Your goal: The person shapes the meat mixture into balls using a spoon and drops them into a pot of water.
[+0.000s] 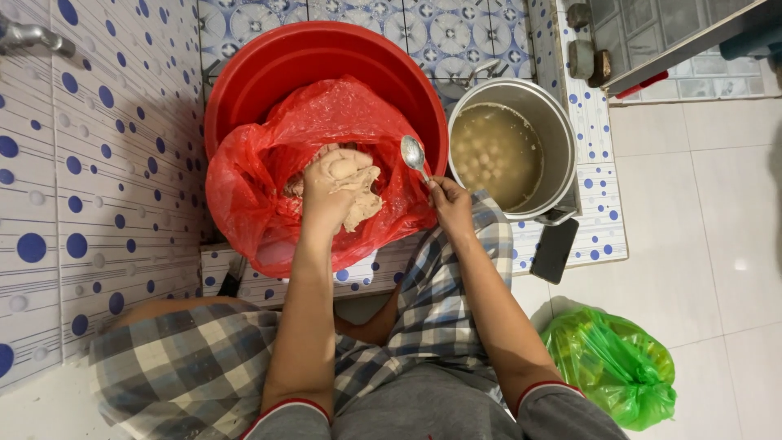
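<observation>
My left hand [330, 186] is closed around a lump of pale pinkish paste [358, 200], smeared with it, inside an open red plastic bag [252, 187]. The bag sits in a red plastic basin [269, 73]. My right hand [450, 204] pinches the handle of a metal spoon [412, 153], bowl pointing up, held over the bag's right edge. To the right stands a metal pot [562, 130] filled with cloudy broth and several pale balls [493, 155].
A dark phone [555, 249] lies on the tiled ledge by the pot. A tied green plastic bag [615, 363] sits on the white floor at right. Blue-dotted wall tiles and a tap [32, 37] are on the left. My checked-trousered knees fill the foreground.
</observation>
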